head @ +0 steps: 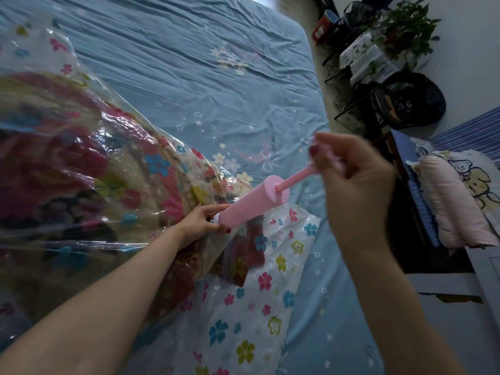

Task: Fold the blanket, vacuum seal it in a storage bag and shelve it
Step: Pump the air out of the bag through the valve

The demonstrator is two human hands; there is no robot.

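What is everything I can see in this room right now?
storage bag: one, clear with coloured flowers, on the bed
blanket: one, red and cream floral, inside the bag
hand pump: one, pink, nozzle end at the bag
bed sheet: one, blue with stars
pillow: one, pink, right of the bed
plant: one, green, top right
left hand: grips the pump's nozzle end
right hand: grips the plunger handle

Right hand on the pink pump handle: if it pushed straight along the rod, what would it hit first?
Probably the flat end cap of the pink cylindrical pump barrel, where the thin pink rod gripped by the right hand enters it.
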